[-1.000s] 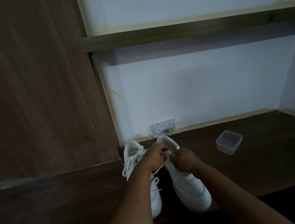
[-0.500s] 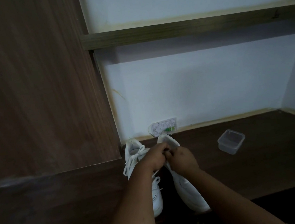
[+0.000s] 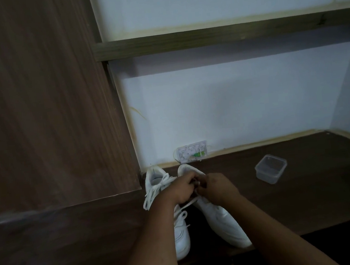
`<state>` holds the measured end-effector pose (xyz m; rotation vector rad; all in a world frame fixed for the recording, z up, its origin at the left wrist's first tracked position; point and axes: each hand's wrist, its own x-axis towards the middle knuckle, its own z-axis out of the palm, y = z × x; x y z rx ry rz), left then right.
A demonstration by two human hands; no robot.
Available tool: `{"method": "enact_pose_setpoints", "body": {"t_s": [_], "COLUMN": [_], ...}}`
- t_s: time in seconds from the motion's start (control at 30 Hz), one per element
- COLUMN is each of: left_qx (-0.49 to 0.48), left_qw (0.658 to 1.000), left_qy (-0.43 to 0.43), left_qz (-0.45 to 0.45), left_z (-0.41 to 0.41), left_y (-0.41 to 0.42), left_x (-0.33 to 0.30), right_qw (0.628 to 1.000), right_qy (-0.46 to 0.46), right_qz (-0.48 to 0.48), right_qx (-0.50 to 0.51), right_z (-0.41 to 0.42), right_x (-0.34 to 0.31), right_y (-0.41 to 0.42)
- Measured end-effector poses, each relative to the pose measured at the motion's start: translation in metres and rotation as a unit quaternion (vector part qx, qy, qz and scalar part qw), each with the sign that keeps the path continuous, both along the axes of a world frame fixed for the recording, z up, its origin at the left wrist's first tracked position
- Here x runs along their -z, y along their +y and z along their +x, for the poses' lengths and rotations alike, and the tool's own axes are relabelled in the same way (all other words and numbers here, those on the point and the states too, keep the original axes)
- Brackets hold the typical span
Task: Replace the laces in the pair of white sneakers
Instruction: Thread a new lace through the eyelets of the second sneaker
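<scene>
Both hands, left (image 3: 181, 189) and right (image 3: 216, 187), curl their grip around the lace (image 3: 190, 202) atop the right sneaker (image 3: 221, 220), mid-desk (image 3: 307, 193). Left sneaker (image 3: 180, 234) looks laced; this one seems underway.

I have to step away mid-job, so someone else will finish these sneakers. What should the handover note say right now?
Left hand and right hand: both curled together over the upper eyelets of the right sneaker; they seem to pinch its lace, though the grip is hidden.
Left sneaker: beside it on the desk, lace threaded and hanging loose, untied.
Clear plastic container: further right, untouched.
Done: cannot tell which laces are new.
Left: finish the right sneaker's lacing, then check and tie both.
</scene>
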<state>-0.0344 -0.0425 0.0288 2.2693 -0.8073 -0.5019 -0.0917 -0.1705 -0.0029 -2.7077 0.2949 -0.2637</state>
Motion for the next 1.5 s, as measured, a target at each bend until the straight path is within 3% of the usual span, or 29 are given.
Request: {"method": "enact_pose_setpoints", "body": {"t_s": [0.13, 0.23, 0.37, 0.57, 0.73, 1.0, 1.1, 1.2, 1.5], "left_qx": [0.001, -0.022, -0.067, -0.161, -0.207, -0.299, -0.295, -0.27, -0.092], "left_qw": [1.0, 1.0, 0.998, 0.974, 0.954, 0.936, 0.929, 0.939, 0.991], "left_qy": [0.013, 0.015, -0.003, 0.143, 0.185, -0.005, -0.068, -0.044, -0.001], "left_qz": [-0.008, -0.006, 0.013, -0.062, -0.116, -0.184, -0.214, -0.207, -0.099], "left_z": [0.004, 0.005, 0.011, 0.012, 0.013, 0.026, 0.031, 0.038, 0.04], "left_y": [-0.003, -0.008, -0.019, -0.026, -0.028, -0.037, -0.03, -0.027, -0.024], "left_x": [0.007, 0.01, 0.01, 0.005, 0.0, 0.011, 0.009, 0.013, 0.03], "right_qw": [0.992, 0.99, 0.991, 0.993, 0.994, 0.994, 0.992, 0.986, 0.987], "right_qy": [-0.104, -0.113, -0.123, -0.103, -0.079, 0.006, 0.02, 0.058, 0.107], "right_qz": [-0.025, 0.027, 0.018, 0.05, 0.071, 0.097, 0.117, 0.151, 0.12], "right_qx": [0.073, 0.076, 0.05, 0.04, 0.032, -0.042, -0.041, -0.026, -0.018], "right_z": [-0.005, -0.005, -0.005, -0.002, 0.0, -0.011, -0.016, -0.019, -0.016], "right_x": [0.006, 0.011, 0.019, 0.026, 0.021, 0.011, 0.009, 0.01, -0.001], "right_y": [0.001, -0.002, 0.0, -0.003, -0.003, -0.008, -0.002, -0.002, -0.002]}}
